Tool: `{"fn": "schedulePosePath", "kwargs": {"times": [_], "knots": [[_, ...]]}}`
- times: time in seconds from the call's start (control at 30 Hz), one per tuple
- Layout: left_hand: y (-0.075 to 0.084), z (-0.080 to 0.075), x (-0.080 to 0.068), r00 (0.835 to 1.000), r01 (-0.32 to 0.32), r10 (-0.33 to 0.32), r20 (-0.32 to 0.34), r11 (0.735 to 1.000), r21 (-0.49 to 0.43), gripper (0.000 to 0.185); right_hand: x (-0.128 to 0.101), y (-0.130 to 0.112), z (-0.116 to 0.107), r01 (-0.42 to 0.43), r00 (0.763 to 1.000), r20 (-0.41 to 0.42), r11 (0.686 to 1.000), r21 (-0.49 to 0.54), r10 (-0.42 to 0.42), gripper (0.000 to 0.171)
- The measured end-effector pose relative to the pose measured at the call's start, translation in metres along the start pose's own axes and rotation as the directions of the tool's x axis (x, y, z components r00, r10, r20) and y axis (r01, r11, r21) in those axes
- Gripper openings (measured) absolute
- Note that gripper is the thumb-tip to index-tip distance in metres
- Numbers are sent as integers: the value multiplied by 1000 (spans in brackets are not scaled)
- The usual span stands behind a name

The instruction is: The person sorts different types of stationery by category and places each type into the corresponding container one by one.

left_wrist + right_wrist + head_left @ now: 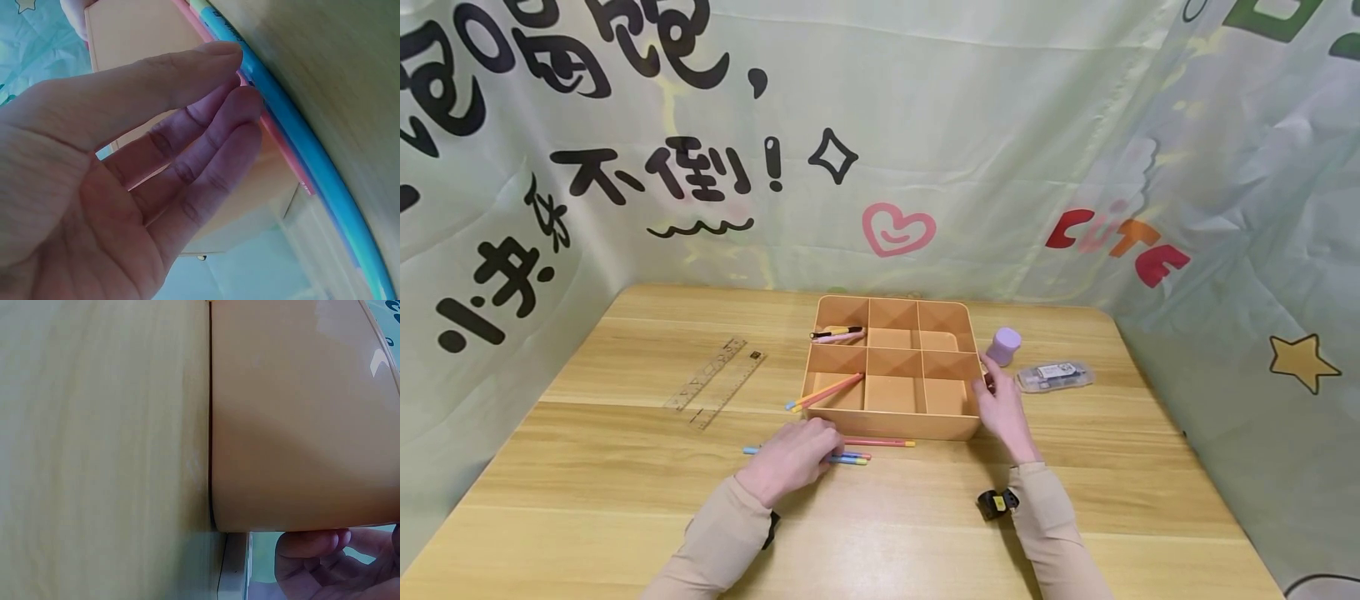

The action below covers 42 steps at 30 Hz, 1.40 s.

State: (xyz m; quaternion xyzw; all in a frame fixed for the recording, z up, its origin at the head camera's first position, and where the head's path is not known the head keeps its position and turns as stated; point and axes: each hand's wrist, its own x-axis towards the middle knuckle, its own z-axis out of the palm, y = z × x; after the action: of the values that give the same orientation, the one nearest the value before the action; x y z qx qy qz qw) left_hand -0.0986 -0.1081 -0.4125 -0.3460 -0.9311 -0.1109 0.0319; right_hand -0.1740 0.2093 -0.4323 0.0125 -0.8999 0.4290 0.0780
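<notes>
An orange organizer box (895, 427) with several compartments stands on the table. My right hand (1002, 414) holds its right side wall, with curled fingers (306, 544) against the outside. My left hand (799, 457) is lowered before the box's front, thumb and fingertips bent toward each other right at some pencils. A blue pencil (281, 100) and a pink pencil (289, 153) run just past those fingertips. Another red pencil (883, 442) lies by the front wall. Inside the front-left compartment lean orange and yellow pencils (831, 392); pens (838, 335) rest in the back-left one.
Two clear rulers (711, 372) (727, 390) lie left of the box. To its right stand a purple cylinder (1003, 345) and a clear case (1056, 377) with a label. Printed cloth (985, 150) hangs behind and beside the wooden table (925, 533).
</notes>
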Motion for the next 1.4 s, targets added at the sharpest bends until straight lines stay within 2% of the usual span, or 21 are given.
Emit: {"fn": "schedulePosePath", "kwargs": {"times": [0.3, 0.4, 0.57, 0.83, 1.03, 1.27, 1.4], "knots": [[-3, 4, -3, 997, -9, 9, -72, 1000, -7, 20, 0, 0, 0, 13, 1000, -3, 1000, -11, -13, 49], [-3, 4, -2, 999, 9, -10, -46, 1000, -19, 20, 0, 0, 0, 14, 1000, -3, 1000, -9, -14, 49], [-2, 4, 1, 998, 62, -61, 33, 997, -51, 20, 0, 0, 0, 15, 1000, -5, 1000, -4, -15, 48], [-3, 4, -1, 999, 24, -23, 30, 999, -33, 21, -2, -1, 1, 24, 999, -31, 1000, -10, -25, 48], [-3, 5, -1, 997, 18, -18, 75, 1000, -3, 18, -2, -2, 1, 21, 999, -26, 1000, -5, -21, 48], [-6, 6, 3, 995, 41, -36, 90, 997, -63, 19, -2, -1, 0, 6, 1000, -16, 1000, 0, -6, 48], [-7, 5, 3, 995, 29, -23, 94, 997, -69, 19, -2, -1, 0, 7, 1000, -14, 1000, -5, -7, 48]]}}
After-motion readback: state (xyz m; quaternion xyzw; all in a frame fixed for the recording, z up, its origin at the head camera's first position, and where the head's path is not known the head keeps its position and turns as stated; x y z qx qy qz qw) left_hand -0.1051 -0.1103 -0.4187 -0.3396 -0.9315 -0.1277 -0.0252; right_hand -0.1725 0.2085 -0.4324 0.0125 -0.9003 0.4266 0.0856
